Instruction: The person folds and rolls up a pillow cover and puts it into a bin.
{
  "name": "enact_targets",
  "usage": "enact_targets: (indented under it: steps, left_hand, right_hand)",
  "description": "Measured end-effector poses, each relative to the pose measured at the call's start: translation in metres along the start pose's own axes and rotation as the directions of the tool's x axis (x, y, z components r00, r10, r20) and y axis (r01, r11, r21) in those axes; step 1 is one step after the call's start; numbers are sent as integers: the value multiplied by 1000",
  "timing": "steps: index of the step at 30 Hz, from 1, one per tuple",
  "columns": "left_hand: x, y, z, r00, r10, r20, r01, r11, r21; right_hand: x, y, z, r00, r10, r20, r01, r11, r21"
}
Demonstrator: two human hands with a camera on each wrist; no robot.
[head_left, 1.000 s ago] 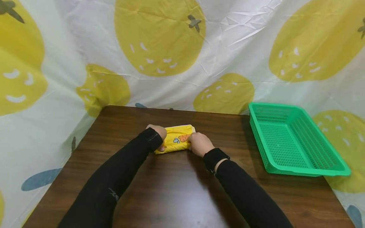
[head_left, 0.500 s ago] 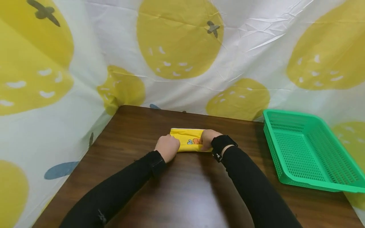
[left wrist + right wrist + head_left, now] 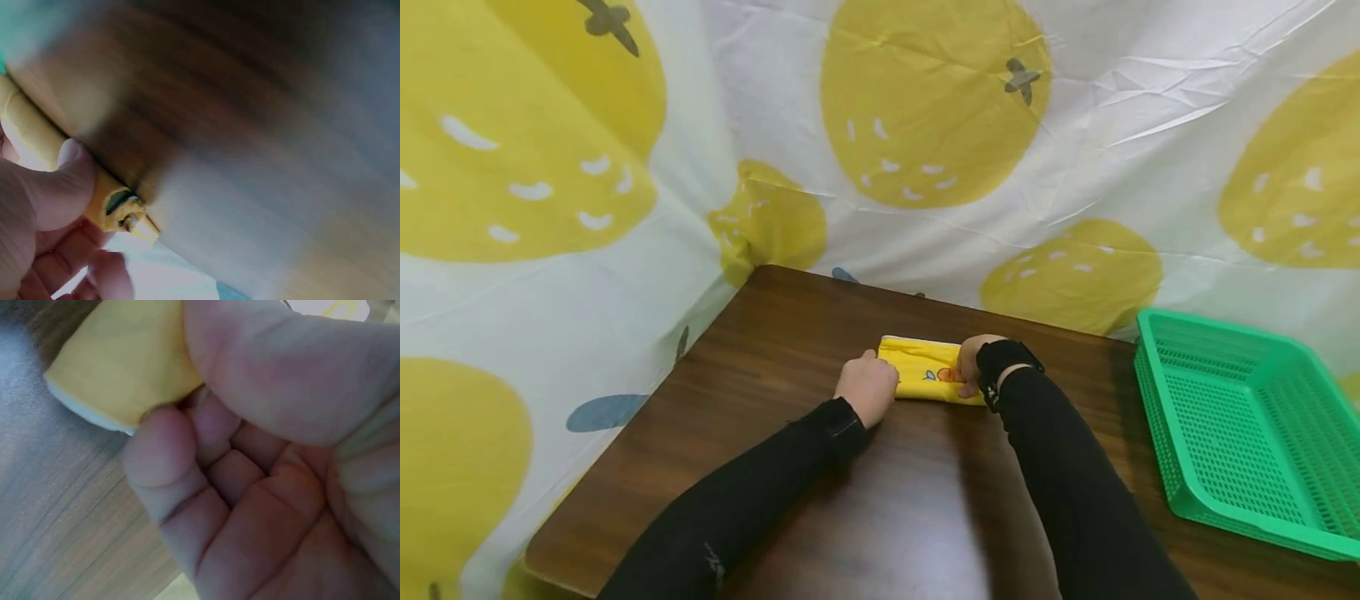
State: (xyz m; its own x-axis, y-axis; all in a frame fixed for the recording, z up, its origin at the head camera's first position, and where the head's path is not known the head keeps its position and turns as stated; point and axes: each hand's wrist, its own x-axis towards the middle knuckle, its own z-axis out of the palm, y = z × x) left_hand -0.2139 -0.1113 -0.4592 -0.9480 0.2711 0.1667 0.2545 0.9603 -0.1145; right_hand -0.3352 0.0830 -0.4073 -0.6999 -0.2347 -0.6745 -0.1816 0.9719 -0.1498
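Observation:
A yellow cloth (image 3: 917,367) with a carrot print and a white far edge lies on the brown table, folded into a narrow strip. My left hand (image 3: 867,388) holds its left end. In the left wrist view the thumb (image 3: 76,169) presses on the rolled cloth (image 3: 37,134), with fingers curled beneath; something dark shows inside the roll's end. At the right end, my right hand (image 3: 973,364) pinches the fabric. The right wrist view shows curled fingers (image 3: 164,444) at the edge of the yellow cloth (image 3: 125,362); part of this grip is hidden.
A green plastic basket (image 3: 1183,479) with slotted walls stands on the table (image 3: 805,333) at the right. Behind and at the left hangs a white curtain (image 3: 700,50) with yellow fruit prints.
The head view has turned left, so everything sits farther right. My left hand has shifted from over the cloth to its left end. My right hand has moved farther over the right end.

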Motion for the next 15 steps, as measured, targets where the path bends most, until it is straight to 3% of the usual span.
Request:
enact_targets:
  steps: [3, 5, 7, 11, 15]
  left_hand:
    - [7, -1, 7, 998, 65, -24, -65, 997, 34]
    - [12, -3, 9, 995, 100, -11, -100, 994, 35]
    - [17, -6, 7, 992, 127, 26, -128, 992, 15]
    - [35, -20, 0, 968, 192, 162, -180, 980, -90]
    - [60, -30, -3, 913, 223, 342, -171, 969, -178]
  right_hand:
    - [-8, 6, 2, 996, -75, -57, 66, 987, -147]
    - [-9, 14, 6, 986, -125, -108, 111, 986, -123]
    - [-12, 22, 13, 964, -192, -186, 177, 980, -94]
    - [-24, 35, 33, 879, -297, -374, 307, 951, -33]
    - [-36, 36, 55, 773, -359, -523, 364, 926, -98]
